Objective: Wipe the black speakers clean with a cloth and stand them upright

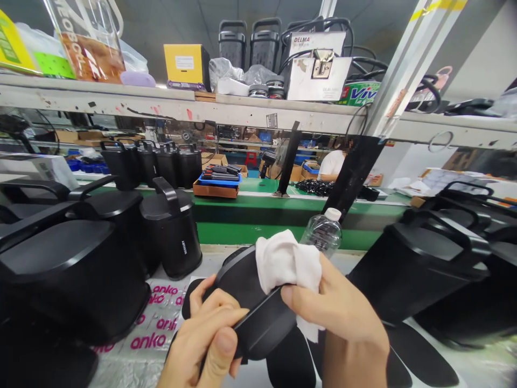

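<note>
My left hand [205,334] is closed around a black plastic housing [262,331], which lies tilted in front of me. A white cloth [285,261] is bunched in my right hand [339,302], its fingers closed on it. The cloth presses over the housing's upper edge, with my right thumb at the near side. Part of the housing is hidden behind the cloth and my fingers. Flat black oval pieces [291,358] lie underneath on the worktop. Just beyond the cloth stands a clear plastic bottle [323,231] with a white cap.
Several black housings with carry handles [172,231] crowd the left side, and more [416,264] stand at the right. Printed plastic wrap [155,323] covers part of the worktop. A shelf [161,102] crosses above. Behind the green conveyor [250,215], a person [333,164] is visible.
</note>
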The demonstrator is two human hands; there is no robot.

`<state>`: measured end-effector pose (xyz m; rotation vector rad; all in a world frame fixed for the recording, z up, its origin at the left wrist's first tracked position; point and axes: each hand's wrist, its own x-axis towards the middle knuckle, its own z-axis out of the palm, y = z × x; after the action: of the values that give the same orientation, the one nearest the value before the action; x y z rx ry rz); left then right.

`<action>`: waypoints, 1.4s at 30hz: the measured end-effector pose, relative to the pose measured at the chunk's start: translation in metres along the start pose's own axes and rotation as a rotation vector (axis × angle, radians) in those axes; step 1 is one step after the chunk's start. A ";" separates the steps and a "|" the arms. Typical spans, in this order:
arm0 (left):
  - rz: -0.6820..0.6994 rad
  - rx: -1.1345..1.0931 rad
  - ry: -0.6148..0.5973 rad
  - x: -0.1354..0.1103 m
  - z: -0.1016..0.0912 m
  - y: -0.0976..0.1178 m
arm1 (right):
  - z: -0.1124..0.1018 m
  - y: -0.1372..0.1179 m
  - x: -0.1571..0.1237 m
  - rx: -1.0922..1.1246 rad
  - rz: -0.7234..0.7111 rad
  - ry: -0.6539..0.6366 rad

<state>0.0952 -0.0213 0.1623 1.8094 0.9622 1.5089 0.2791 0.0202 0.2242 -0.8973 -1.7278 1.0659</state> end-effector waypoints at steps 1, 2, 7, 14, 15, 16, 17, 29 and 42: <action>-0.003 0.004 0.000 0.000 0.000 0.000 | 0.000 -0.001 0.001 0.004 0.014 -0.007; -0.006 0.007 -0.002 -0.001 0.000 0.000 | 0.000 -0.002 0.001 0.003 0.038 -0.012; -0.003 0.007 0.014 0.000 0.000 0.001 | -0.001 -0.001 0.002 0.019 0.018 -0.010; 0.037 0.009 0.014 0.000 0.001 0.000 | 0.002 -0.006 0.002 0.039 0.073 -0.005; 0.022 0.002 0.005 0.000 0.001 0.000 | 0.002 -0.008 0.002 0.036 0.051 -0.019; 0.008 -0.003 0.001 0.000 0.002 0.001 | 0.003 -0.009 0.003 0.035 0.036 -0.036; -0.002 -0.006 0.003 0.000 0.002 0.001 | 0.003 -0.009 0.004 0.035 0.035 -0.039; -0.131 0.103 0.076 0.009 0.002 0.016 | 0.017 -0.006 0.007 0.135 0.040 -0.086; -0.242 0.050 0.011 0.017 -0.003 0.019 | 0.013 -0.004 0.010 0.191 0.060 -0.163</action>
<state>0.0968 -0.0185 0.1879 1.6520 1.1869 1.3573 0.2629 0.0237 0.2282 -0.7631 -1.7043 1.3513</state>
